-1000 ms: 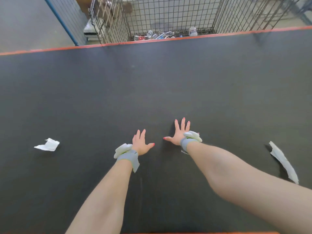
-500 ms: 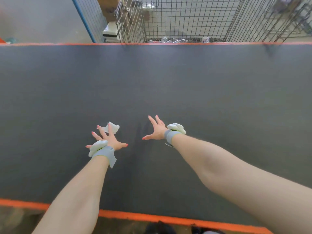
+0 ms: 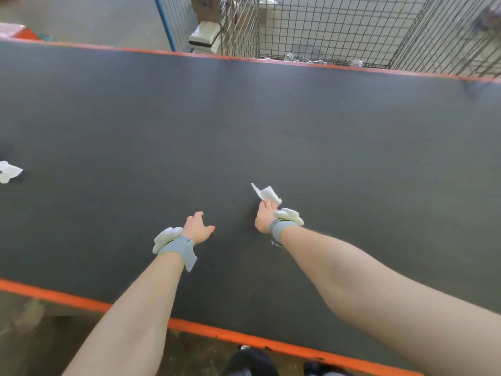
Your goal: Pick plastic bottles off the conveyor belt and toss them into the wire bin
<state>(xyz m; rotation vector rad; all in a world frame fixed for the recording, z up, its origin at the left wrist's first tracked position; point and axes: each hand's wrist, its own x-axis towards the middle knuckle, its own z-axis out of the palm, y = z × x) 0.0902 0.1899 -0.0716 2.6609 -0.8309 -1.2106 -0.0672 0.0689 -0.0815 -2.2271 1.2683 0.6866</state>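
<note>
1. Your two bare arms reach out over the dark conveyor belt (image 3: pixel 298 126), which fills most of the view between its orange near edge and orange far edge.
2. Your left hand (image 3: pixel 196 226) hangs above the belt with the thumb spread away from curled fingers, gripping nothing.
3. Your right hand (image 3: pixel 264 217) sits slightly farther out, its fingertips (image 3: pixel 268 203) at the near edge of a crumpled white scrap (image 3: pixel 265 192); whether the fingers pinch the scrap or merely touch it cannot be told from this angle.
4. Each wrist wears a grey band carrying a white device: the left wrist unit (image 3: pixel 168 238) and the right wrist unit (image 3: pixel 288 217).
5. A second white scrap (image 3: pixel 8 170) lies on the belt at the far left edge of the view, well apart from both hands.
6. The wire bin (image 3: pixel 339 25) stands just beyond the belt's far edge, at upper right.
7. The plastic bottles (image 3: pixel 306 59) show only inside the bin, low on its floor behind the orange edge, small and partly hidden.
8. A blue post (image 3: pixel 164 23) rises left of the bin, with a white bundle (image 3: pixel 203 39) between the two.
</note>
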